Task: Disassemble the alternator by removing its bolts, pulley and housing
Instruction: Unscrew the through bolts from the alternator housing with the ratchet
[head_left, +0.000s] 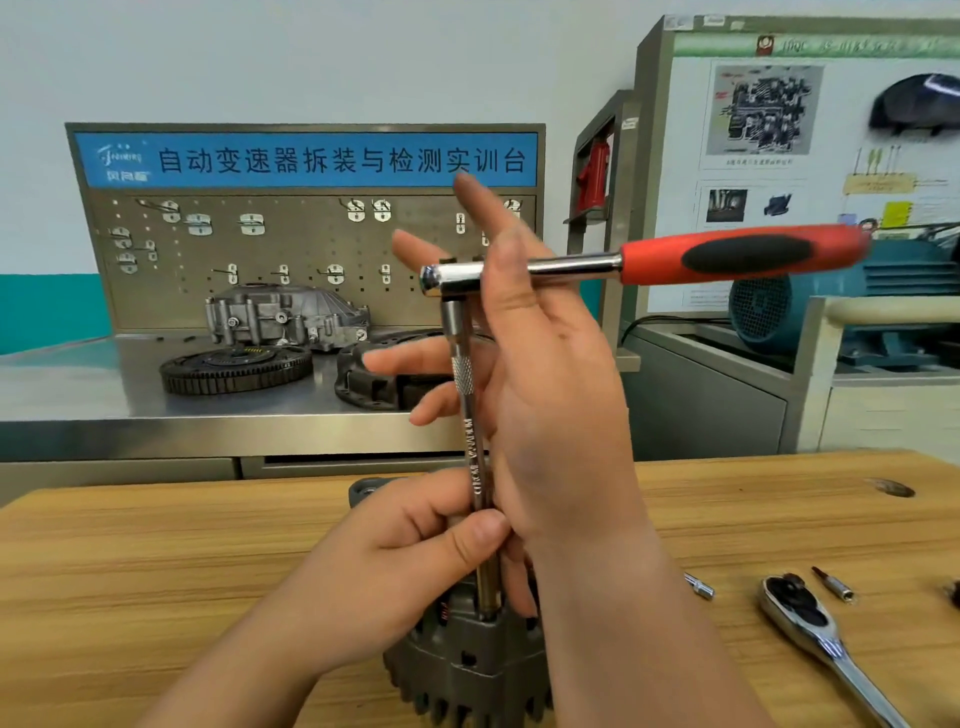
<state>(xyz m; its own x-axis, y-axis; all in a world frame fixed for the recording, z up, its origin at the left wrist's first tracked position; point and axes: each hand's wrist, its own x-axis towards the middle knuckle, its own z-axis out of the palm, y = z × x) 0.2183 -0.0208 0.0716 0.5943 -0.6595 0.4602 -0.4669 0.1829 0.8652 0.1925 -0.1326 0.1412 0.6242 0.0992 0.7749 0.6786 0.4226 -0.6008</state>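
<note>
Left hand (415, 561) wraps the extension bar (475, 452) low down, evidently to keep it plumb over a bolt in the alternator (467, 670) at the bench's (156, 571) near edge, while the right hand (545, 374) lies flat-fingered, gripping nothing, against the red-handled ratchet (727, 257) (likely twirling it).

A steel bench (78, 395) was recorded at the rear, backed by a pegboard (291, 244) under a blue banner (306, 159). A grey casing (280, 317), a toothed flywheel (234, 366) and a dark clutch cover (371, 379) were set on it. A poster board (779, 156) and a teal motor (779, 312) were noted at the right.
</note>
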